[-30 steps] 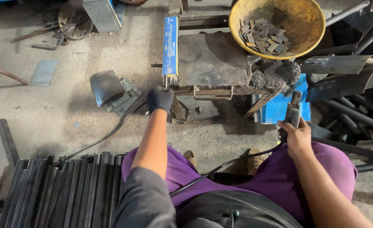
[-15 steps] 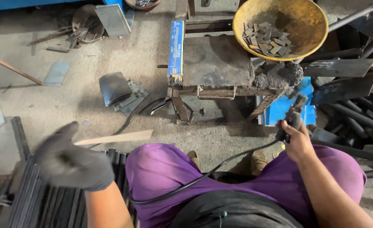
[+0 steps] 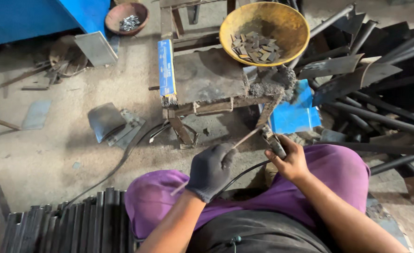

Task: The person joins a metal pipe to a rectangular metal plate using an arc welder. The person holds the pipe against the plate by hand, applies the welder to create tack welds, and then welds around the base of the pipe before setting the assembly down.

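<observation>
So this looks like the rod-loading step. The gloved left hand [image 3: 210, 171] is closed around a thin welding rod [image 3: 246, 139], pinching it about midway along. The rod slants up to the right, and its far tip is right at the electrode holder [image 3: 273, 143]. The bare right hand [image 3: 289, 161] is wrapped tight around the holder's grip, over the right knee, with the black cable [image 3: 244, 172] trailing back across the lap. I can't tell if the tip is actually seated in the holder or just touching it, since that bit is too small.

My read is that the next move needs a steady holder and the bare end of the rod lined up straight with the clamp. It looks fiddly, because the rod is long and the left hand grips it well back from the tip.

Both hands are near the middle, just this side of the little metal stand [image 3: 207, 77]. The blue rod box [image 3: 166, 68] lies along the stand's left edge, and a yellow bowl [image 3: 300, 28] of small metal pieces [image 3: 253, 47] sits at its far right. A stack of dark steel bars [image 3: 76, 225] is near left.

Compared with a second ago, the left hand was stretched out to the near end of the blue box. Half a second ago it was swinging low over the bars on the left. Now it's come in to the middle with the rod. The right hand has barely moved and was already holding the holder by the right knee.
</observation>
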